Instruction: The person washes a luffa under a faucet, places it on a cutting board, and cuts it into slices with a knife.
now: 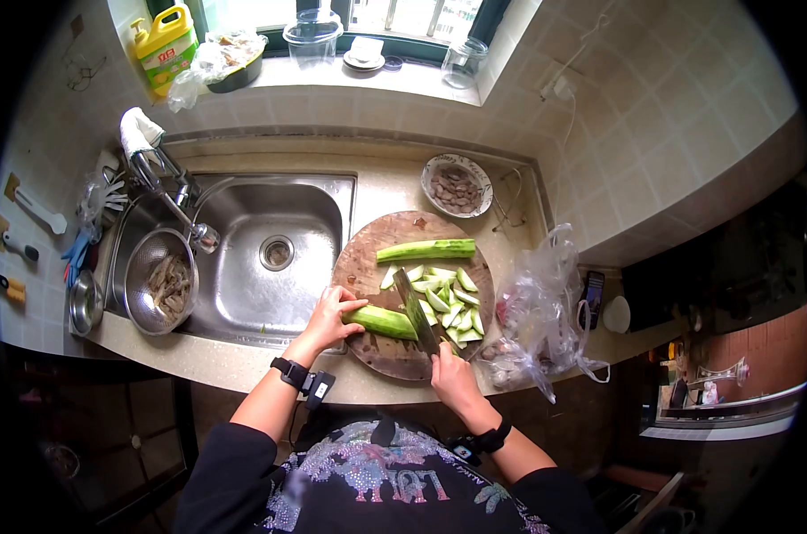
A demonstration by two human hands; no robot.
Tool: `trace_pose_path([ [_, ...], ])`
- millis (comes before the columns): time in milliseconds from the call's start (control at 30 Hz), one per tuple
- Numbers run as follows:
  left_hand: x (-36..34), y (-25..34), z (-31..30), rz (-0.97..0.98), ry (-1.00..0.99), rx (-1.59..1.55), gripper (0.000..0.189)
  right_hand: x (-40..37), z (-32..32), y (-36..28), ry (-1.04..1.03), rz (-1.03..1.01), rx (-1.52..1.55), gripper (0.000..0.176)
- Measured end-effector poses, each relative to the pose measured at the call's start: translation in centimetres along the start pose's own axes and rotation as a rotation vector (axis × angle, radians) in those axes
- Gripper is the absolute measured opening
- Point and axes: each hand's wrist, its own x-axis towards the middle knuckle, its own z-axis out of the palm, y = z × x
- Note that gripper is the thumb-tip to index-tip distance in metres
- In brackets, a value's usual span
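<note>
My left hand (330, 317) grips the left end of a long green gourd (381, 321) that lies across the round wooden cutting board (360, 260). In my right hand (454, 378) is the handle of a kitchen knife (417, 311). Its broad blade slants over the gourd's right end, up and to the left. Pale green cut gourd pieces (457, 304) are heaped on the board to the right of the blade. A second gourd length (425, 250), pale at its right end, lies on the board's far side, apart from both hands.
Left of the board is a steel sink (243, 267) with a faucet (167, 191) and a colander (134, 298) of what look like shrimp. Behind the board stands a patterned bowl (457, 185) of greyish pieces. Plastic bags (546, 311) and a phone (592, 289) lie to the right.
</note>
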Motion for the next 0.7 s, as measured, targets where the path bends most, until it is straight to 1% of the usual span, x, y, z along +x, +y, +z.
trace_pose_path([
  [100,0.0,0.1,-0.1,0.002,0.002,0.005,0.052,0.4,1.2,0.6,-0.045,0.039,-0.052,0.017],
  [267,0.0,0.2,0.0,-0.018,-0.003,0.012,0.051,0.6,0.2,0.3,-0.037,0.004,-0.057,0.016],
  [367,-0.1,0.1,0.1,0.001,0.005,0.026,0.051,0.4,-0.3,-0.6,0.015,-0.015,-0.016,0.016],
  [433,-0.1,0.2,0.1,-0.011,0.012,0.001,0.051,0.4,0.2,-0.6,-0.054,0.022,-0.043,0.016],
  [567,-0.2,0.4,0.0,0.015,0.013,0.027,0.051,0.7,1.2,-0.3,-0.066,0.046,-0.110,0.016],
  [700,-0.2,0.3,0.0,0.007,0.032,0.024,0.051,0.5,0.0,-0.8,-0.042,-0.006,-0.062,0.017],
])
